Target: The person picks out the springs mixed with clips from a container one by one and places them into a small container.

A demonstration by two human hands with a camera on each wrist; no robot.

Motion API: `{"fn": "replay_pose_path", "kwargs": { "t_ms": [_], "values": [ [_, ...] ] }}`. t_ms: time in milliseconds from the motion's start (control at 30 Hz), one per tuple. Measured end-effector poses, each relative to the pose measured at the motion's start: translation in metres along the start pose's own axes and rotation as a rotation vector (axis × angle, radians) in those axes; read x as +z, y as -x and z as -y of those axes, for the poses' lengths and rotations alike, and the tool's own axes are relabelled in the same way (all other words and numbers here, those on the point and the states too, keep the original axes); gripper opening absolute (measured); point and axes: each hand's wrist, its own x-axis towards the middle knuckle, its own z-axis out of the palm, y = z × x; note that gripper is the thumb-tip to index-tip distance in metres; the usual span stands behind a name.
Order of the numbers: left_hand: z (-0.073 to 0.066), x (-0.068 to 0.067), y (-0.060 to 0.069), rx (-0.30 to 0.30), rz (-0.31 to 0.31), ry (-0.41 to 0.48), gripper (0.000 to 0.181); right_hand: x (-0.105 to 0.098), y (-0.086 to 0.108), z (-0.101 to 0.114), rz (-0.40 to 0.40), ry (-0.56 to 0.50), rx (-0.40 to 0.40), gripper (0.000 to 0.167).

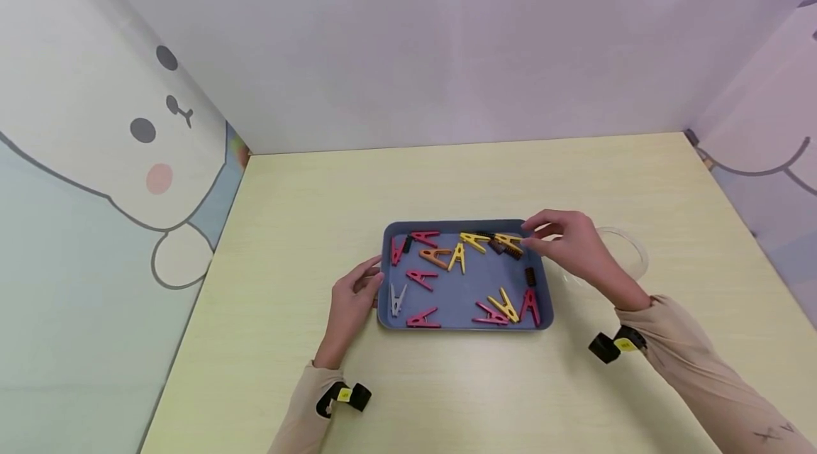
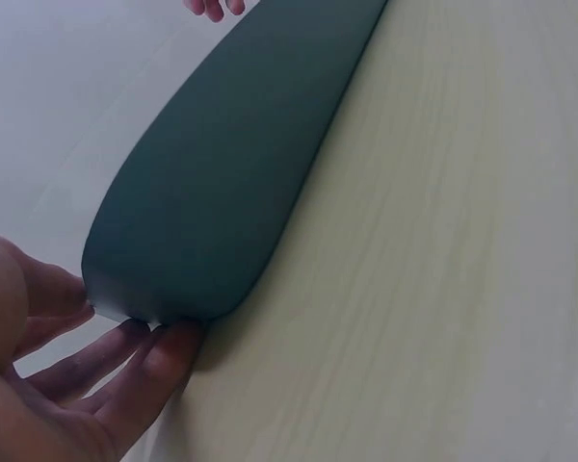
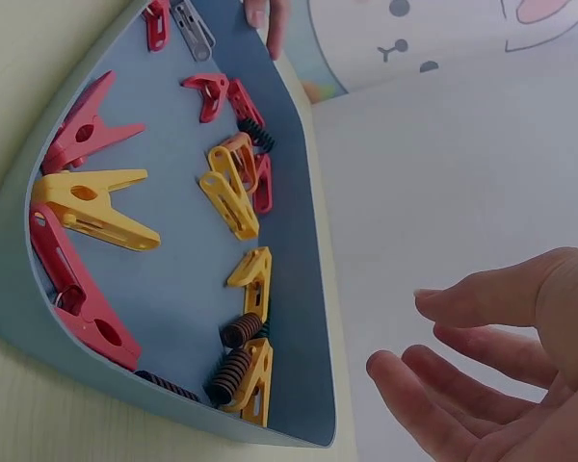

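A shallow blue-grey tray [image 1: 469, 325] lies on the table, holding several plastic clothespins: red ones [image 1: 421, 277], yellow ones [image 1: 504, 306], an orange one [image 1: 435, 256] and a grey one [image 1: 397, 300]. Short dark ridged coils [image 3: 231, 374] lie among the yellow clothespins at the far right corner. My left hand [image 1: 347, 305] holds the tray's left end; in the left wrist view its fingertips [image 2: 173, 346] bear on the end wall. Over the far right corner hovers my right hand [image 1: 568, 241]. In the right wrist view its fingers are loosely bent, apart from the tray, with nothing visible between them.
A clear ring-shaped loop [image 1: 628, 245] lies on the pale wooden table [image 1: 287, 227], right of the tray and partly behind the right hand. A plain white wall [image 1: 447, 50] stands behind the table, with cartoon-printed panels [image 1: 96, 177] at both sides.
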Motion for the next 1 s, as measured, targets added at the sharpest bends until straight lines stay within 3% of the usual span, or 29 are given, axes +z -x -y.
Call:
{"fn": "replay_pose_path", "kwargs": {
  "t_ms": [1000],
  "values": [
    [0.006, 0.001, -0.002, 0.016, -0.014, -0.022, 0.033, 0.027, -0.015, -0.008, 0.072, -0.006, 0.068, 0.02]
  ]
}}
